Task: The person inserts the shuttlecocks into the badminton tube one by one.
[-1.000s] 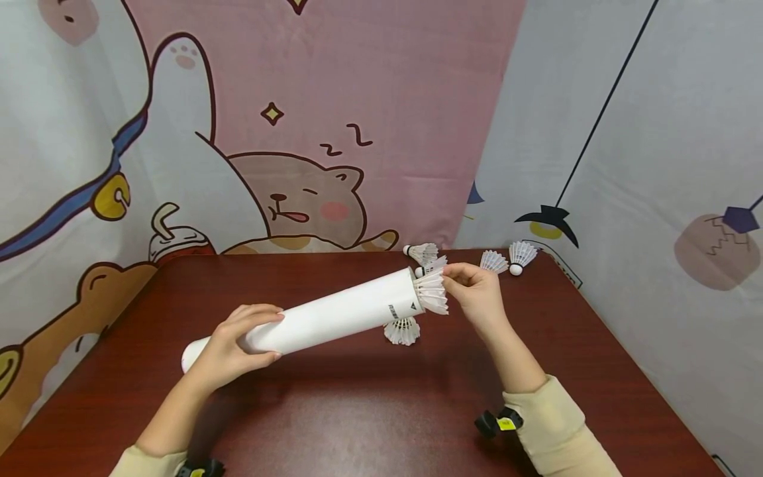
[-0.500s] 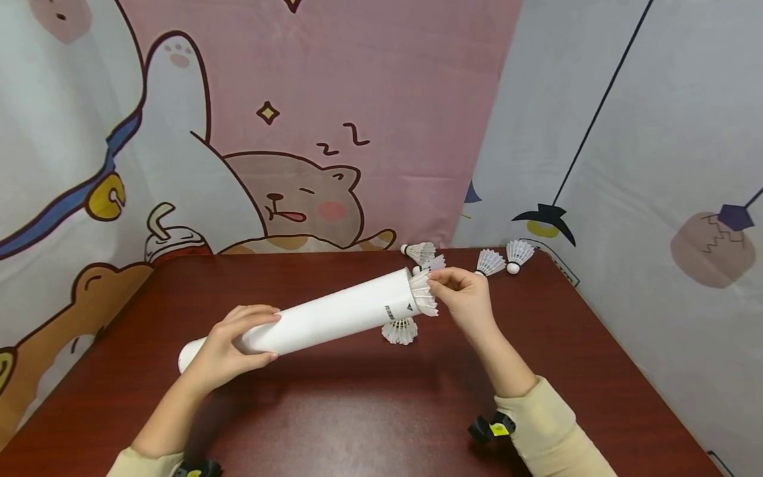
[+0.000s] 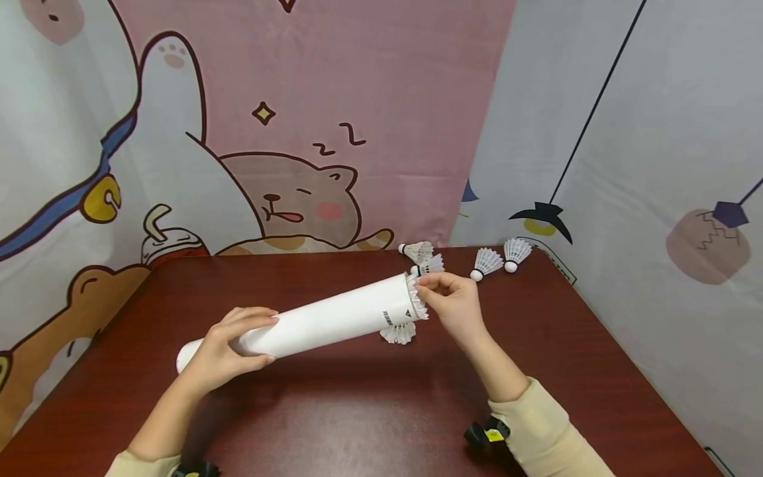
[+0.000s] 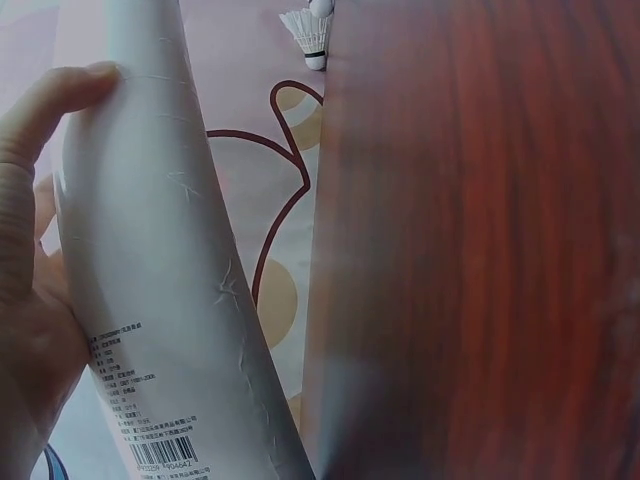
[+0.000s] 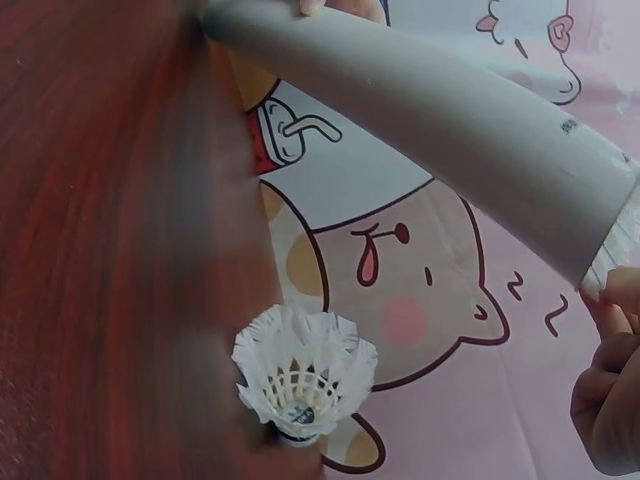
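My left hand (image 3: 229, 344) grips a long white shuttlecock tube (image 3: 334, 321) near its lower left end, thumb on the near side. The tube slants up to the right above the table, its mouth toward my right hand (image 3: 456, 308). Inside that mouth sits a white feather shuttlecock (image 3: 420, 309), with only its feather edge showing. My right thumb and forefinger pinch these feathers. Printed text and a barcode show on the tube (image 4: 160, 230) in the left wrist view. The right wrist view has the fingers of my right hand (image 5: 615, 390) at the tube's rim.
One shuttlecock (image 3: 398, 333) lies on the dark red table (image 3: 357, 411), partly behind the tube. Two more, a rear one (image 3: 417, 252) and a nearer one (image 3: 430, 265), lie beyond the mouth. Another pair (image 3: 487, 262) is at the back right. A cartoon cloth (image 3: 429, 99) hangs behind.
My right hand has moved left, pushing the shuttlecock deeper into the tube; its feathers stuck out much further before. The left hand keeps its grip on the tube.
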A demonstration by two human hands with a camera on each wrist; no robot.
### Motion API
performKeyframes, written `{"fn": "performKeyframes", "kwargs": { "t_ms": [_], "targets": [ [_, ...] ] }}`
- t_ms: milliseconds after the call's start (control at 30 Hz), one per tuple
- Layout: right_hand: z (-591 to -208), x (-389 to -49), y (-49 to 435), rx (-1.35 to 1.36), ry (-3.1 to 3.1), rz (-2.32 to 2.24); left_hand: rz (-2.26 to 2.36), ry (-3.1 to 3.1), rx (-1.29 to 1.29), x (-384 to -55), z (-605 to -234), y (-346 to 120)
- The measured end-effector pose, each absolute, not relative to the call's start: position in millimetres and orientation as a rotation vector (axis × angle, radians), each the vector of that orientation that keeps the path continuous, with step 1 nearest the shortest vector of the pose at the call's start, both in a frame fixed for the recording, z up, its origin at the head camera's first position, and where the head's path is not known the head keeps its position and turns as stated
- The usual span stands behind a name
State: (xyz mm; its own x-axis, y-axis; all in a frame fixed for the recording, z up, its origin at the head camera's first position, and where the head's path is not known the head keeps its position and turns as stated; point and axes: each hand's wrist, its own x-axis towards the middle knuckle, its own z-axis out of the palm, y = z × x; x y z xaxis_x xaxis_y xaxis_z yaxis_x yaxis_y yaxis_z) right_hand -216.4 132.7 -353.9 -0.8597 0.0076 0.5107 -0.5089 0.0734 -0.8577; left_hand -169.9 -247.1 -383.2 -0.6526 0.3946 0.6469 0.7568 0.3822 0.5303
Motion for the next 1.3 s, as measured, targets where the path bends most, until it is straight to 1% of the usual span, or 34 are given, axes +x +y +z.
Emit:
{"fn": "performKeyframes", "kwargs": {
  "t_ms": [133, 267, 567, 800, 1167, 1300],
  "targets": [
    [-356, -215, 130, 0.536, -1.990, 1.808, -1.186, -2.243, -0.997, -162, -371, -241],
    [-355, -212, 125, 0.512, -2.017, 1.802, -1.164, -2.247, -0.999, -160, -368, -238],
    [-335, -187, 110, 0.593, -2.100, 1.725, -1.168, -2.260, -0.985, -159, -370, -240],
    [-332, -188, 115, 0.562, -2.107, 1.702, -1.183, -2.281, -0.964, -160, -367, -238],
    [-333, -192, 121, 0.702, -1.918, 1.452, -1.195, -2.266, -0.971, -160, -368, -240],
    [-331, -198, 131, 0.653, -1.885, 1.473, -1.198, -2.262, -0.974, -160, -368, -241]
  ]
}}
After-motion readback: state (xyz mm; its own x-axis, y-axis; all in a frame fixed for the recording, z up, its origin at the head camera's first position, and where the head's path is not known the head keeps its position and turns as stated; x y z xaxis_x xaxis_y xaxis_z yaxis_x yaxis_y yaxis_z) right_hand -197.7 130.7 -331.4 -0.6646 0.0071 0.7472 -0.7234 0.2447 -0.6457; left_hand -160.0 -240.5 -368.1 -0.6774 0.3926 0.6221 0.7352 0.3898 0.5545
